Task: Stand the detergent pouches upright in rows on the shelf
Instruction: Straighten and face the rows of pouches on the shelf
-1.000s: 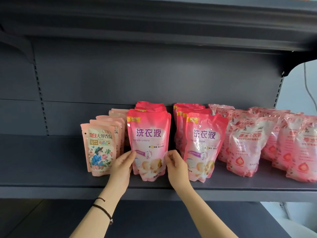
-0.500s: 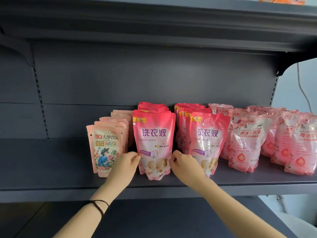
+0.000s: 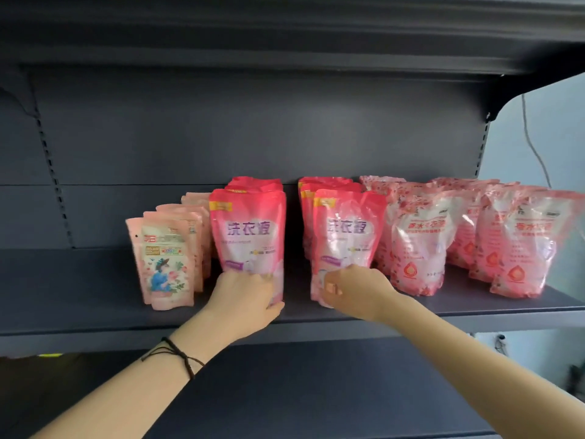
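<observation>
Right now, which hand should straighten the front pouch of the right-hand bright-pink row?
Right. The right hand touches the right front pouch low down; the left hand grips the left front pouch, across the gap.

We reach both bare arms up and forward, the forearms rising from the lower corners. Our left hand [image 3: 243, 299] grips the foot of the left pouch [image 3: 248, 229], thumb low on its right side. Our right hand [image 3: 357, 291], blurred, curls its fingers on the foot of the right pouch [image 3: 346, 231].
</observation>
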{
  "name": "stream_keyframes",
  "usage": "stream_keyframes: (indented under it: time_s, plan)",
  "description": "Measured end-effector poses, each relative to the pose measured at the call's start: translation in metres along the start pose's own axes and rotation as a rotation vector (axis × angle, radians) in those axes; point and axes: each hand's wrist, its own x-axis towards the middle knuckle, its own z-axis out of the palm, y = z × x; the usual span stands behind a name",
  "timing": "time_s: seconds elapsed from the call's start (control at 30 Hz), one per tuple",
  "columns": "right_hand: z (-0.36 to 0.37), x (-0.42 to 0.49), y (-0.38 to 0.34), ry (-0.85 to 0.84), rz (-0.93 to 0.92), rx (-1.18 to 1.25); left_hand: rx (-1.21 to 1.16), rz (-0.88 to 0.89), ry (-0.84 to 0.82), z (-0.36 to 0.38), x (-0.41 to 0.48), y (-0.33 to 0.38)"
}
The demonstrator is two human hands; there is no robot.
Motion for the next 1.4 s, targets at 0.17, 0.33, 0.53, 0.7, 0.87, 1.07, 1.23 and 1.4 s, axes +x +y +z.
stream_keyframes:
  time_s: [0.17, 0.33, 0.53, 0.7, 0.87, 1.07, 1.23, 1.4]
  plan:
    - [-0.011, -0.034, 0.084, -0.02, -0.008, -0.071, 0.008, 0.039, -0.002, -0.017, 0.049, 0.081]
    - [-0.016, -0.06, 0.179, -0.003, 0.036, -0.21, -0.147, -0.014, 0.0, -0.019, 0.093, 0.157]
    - [0.001, -0.057, 0.24, 0.102, 0.147, 0.106, -0.64, -0.396, 0.033, -0.008, 0.138, 0.2]
    - [0.022, -0.037, 0.254, 0.263, 0.215, 0.546, -0.991, -0.561, 0.237, 0.008, 0.16, 0.216]
    - [0.027, -0.02, 0.251, 0.408, 0.364, 1.136, -1.396, -0.642, 0.509, 0.004, 0.185, 0.234]
    - [0.031, -0.012, 0.232, 0.402, 0.388, 1.439, -1.765, -0.856, 0.619, 0.012, 0.21, 0.246]
    - [0.032, -0.013, 0.23, 0.515, 0.36, 1.384, -1.765, -0.865, 0.686, 0.019, 0.217, 0.246]
    - [0.033, -0.019, 0.229, 0.535, 0.364, 1.364, -1.786, -0.853, 0.692, 0.02, 0.214, 0.248]
